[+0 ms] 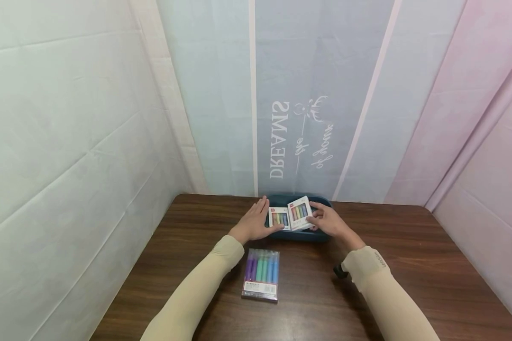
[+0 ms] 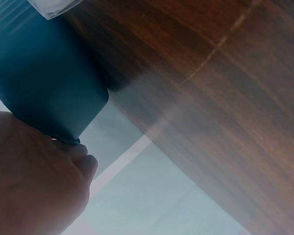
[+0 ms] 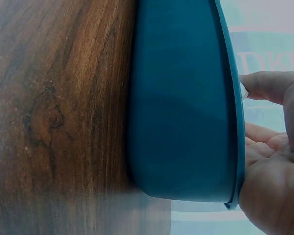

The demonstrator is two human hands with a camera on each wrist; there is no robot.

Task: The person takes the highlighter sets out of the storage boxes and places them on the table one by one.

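A teal tray [image 1: 300,235] stands at the back middle of the dark wooden table [image 1: 409,265]. Two white boxes of coloured markers are in it. My left hand [image 1: 256,219] lies with straight fingers against the tray's left end, its thumb touching the left box [image 1: 279,218]. My right hand [image 1: 324,219] grips the tilted right box [image 1: 300,212] from its right side. The left wrist view shows the tray's wall [image 2: 44,83] above my hand [image 2: 34,181]. In the right wrist view my fingers [image 3: 272,147] reach over the tray's rim [image 3: 232,107].
A clear pack of several coloured markers [image 1: 261,274] lies flat on the table near my left forearm. Fabric walls close in the table at the back and both sides. A small dark object [image 1: 339,271] sits under my right wrist.
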